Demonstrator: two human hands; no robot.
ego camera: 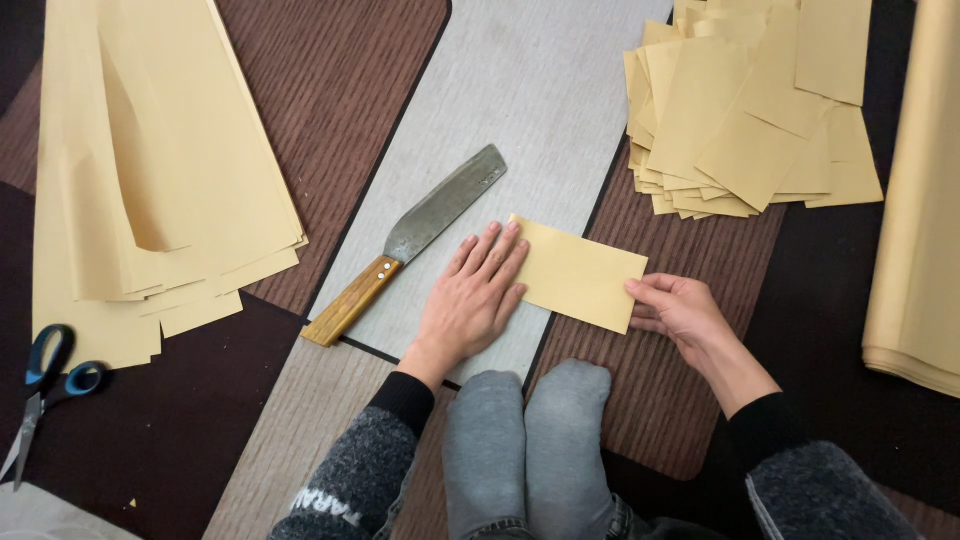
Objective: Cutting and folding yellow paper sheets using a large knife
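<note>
Left hand (474, 296) is flat, fingers spread, pressing down on the left end of a small tan paper (580, 276) lying on the floor (530, 90). Right hand (677, 308) pinches the paper's right edge between thumb and fingers. A knife (412, 240) with a wooden handle lies just left of the left hand. Cut paper pile (750, 110) sits up top right, big sheets (150, 170) on the left, scissors (40, 390) at the far left. Grey socks (530, 440) are just below the paper.

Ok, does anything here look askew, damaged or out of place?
Only slightly: the top sheet of the large paper stack curls up instead of lying flat, and the cut-paper pile is fanned unevenly. The knife lies bare beside the left hand.
</note>
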